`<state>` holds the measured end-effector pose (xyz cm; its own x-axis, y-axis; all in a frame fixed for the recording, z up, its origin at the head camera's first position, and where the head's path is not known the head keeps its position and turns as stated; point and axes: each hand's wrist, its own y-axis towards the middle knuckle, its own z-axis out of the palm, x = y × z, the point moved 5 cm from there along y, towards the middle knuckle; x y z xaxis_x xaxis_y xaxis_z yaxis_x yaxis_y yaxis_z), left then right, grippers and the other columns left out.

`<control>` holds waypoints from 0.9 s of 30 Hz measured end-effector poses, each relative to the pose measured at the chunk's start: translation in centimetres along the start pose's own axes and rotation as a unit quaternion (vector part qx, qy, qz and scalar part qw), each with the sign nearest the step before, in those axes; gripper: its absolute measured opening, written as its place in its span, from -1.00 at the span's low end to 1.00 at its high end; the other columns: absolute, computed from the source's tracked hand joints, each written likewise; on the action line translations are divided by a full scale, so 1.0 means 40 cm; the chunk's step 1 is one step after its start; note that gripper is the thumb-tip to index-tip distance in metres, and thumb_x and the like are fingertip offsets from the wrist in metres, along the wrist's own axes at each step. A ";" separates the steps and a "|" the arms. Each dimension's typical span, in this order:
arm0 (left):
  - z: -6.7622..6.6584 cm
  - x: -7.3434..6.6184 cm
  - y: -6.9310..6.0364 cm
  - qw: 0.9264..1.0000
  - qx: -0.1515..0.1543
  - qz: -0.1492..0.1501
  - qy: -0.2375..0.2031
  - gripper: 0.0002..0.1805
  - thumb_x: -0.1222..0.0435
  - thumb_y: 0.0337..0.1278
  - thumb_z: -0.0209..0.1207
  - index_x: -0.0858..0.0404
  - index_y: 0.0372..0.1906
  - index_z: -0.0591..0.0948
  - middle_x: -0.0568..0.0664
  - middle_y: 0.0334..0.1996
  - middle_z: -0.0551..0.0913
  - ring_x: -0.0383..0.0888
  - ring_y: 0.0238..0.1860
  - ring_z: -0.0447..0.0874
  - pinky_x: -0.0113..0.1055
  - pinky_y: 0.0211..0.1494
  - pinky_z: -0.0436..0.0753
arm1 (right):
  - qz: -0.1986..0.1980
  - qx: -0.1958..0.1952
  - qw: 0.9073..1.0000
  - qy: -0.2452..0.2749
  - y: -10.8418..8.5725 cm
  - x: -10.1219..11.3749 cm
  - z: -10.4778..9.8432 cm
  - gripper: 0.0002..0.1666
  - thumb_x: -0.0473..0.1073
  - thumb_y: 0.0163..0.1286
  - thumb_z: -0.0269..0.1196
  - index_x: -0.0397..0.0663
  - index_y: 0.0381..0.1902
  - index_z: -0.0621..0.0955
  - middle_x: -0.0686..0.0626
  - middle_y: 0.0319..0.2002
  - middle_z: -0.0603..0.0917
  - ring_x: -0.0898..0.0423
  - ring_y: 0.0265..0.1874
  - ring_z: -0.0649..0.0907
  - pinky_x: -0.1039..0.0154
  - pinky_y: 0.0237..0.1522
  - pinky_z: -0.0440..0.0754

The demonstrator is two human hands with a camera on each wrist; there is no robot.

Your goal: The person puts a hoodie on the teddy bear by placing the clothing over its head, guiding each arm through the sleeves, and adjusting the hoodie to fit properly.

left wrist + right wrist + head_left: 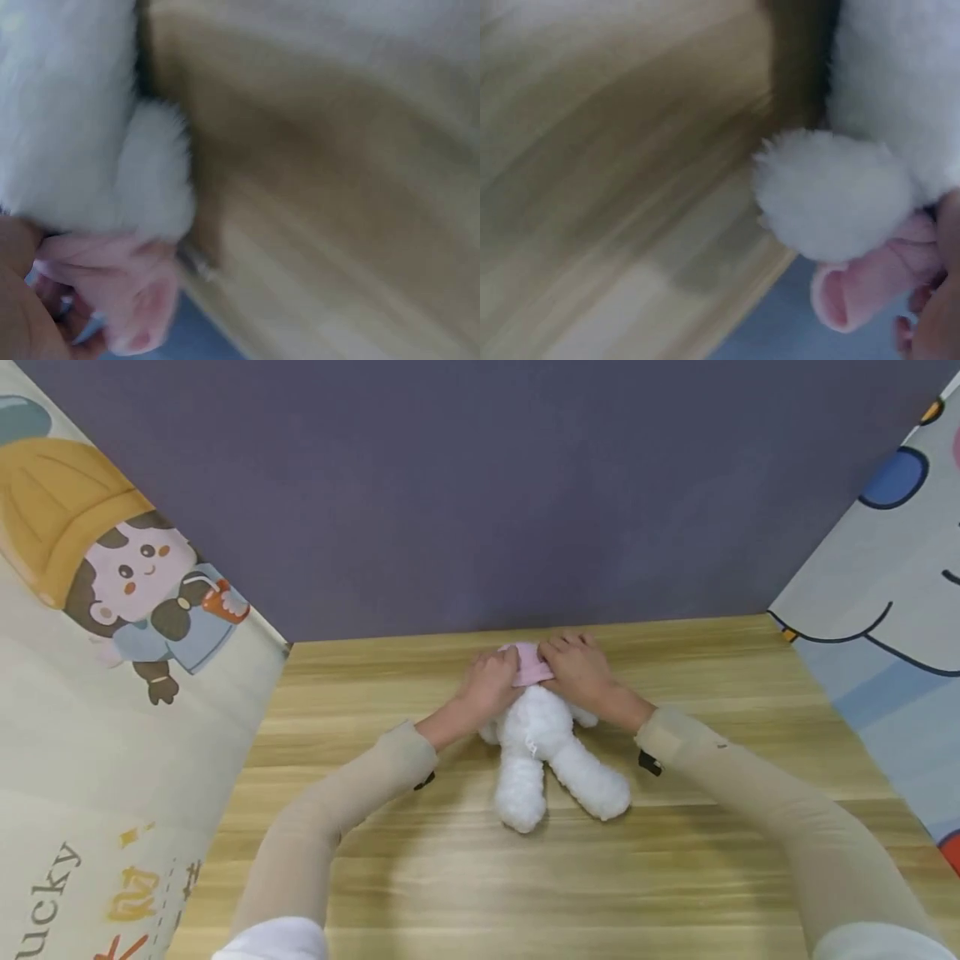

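A white plush toy (536, 722) lies on the wooden table, its two legs pointing toward me and its short arms out to the sides. At its upper end is a small pink garment (532, 664), bunched over the toy's top. My left hand (489, 683) grips the garment's left side, and my right hand (581, 672) grips its right side. The right wrist view shows a sleeve-like opening in the pink cloth (870, 289) beside the toy's fluffy arm (832, 195). The toy's head cannot be made out.
The wooden tabletop (465, 885) spreads around the toy. A dark grey-blue panel (480, 493) rises behind the table's far edge, close to both hands. Printed cartoon panels stand at the left (135, 760) and right (847, 602).
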<state>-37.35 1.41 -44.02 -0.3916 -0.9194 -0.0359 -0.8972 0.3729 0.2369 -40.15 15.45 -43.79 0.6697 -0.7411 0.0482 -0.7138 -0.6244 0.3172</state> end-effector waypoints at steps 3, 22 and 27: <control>0.005 -0.013 0.004 1.000 -0.002 0.002 0.009 -0.68 0.16 0.22 0.36 0.26 -0.17 0.51 0.04 -0.34 0.66 0.01 -0.29 0.68 -0.17 -0.17 0.66 | -0.031 -0.056 0.998 -0.024 -0.011 0.001 0.002 -0.78 -0.13 0.19 0.43 -0.06 -0.37 0.58 -0.07 -0.26 0.74 -0.10 -0.19 0.62 -0.06 -0.03 0.47; -0.058 -0.044 -0.057 0.999 -0.011 0.015 -0.033 -0.42 0.19 0.24 0.37 0.32 0.26 0.46 0.23 0.13 0.55 0.17 0.06 0.60 -0.06 0.16 0.63 | -0.064 -0.015 0.986 0.155 -0.106 0.020 -0.063 -0.48 -0.52 0.22 0.26 -0.41 0.16 0.46 -0.45 0.17 0.52 -0.34 0.12 0.60 -0.12 0.08 0.64; -0.080 -0.040 -0.093 0.997 -0.026 0.053 -0.044 -0.74 0.24 0.32 0.29 0.27 0.00 0.59 0.18 0.08 0.48 0.12 -0.03 0.59 -0.08 0.09 0.63 | -0.092 -0.025 0.979 0.178 -0.134 0.030 -0.067 -0.70 -0.50 0.24 0.23 -0.30 -0.06 0.54 -0.49 0.26 0.44 -0.33 0.10 0.61 -0.07 -0.01 0.66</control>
<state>-32.73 1.11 -41.75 -0.5025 -0.8596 -0.0929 -0.8386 0.4584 0.2944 -34.97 18.59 -42.92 0.8212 -0.4786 0.3107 -0.5696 -0.7200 0.3964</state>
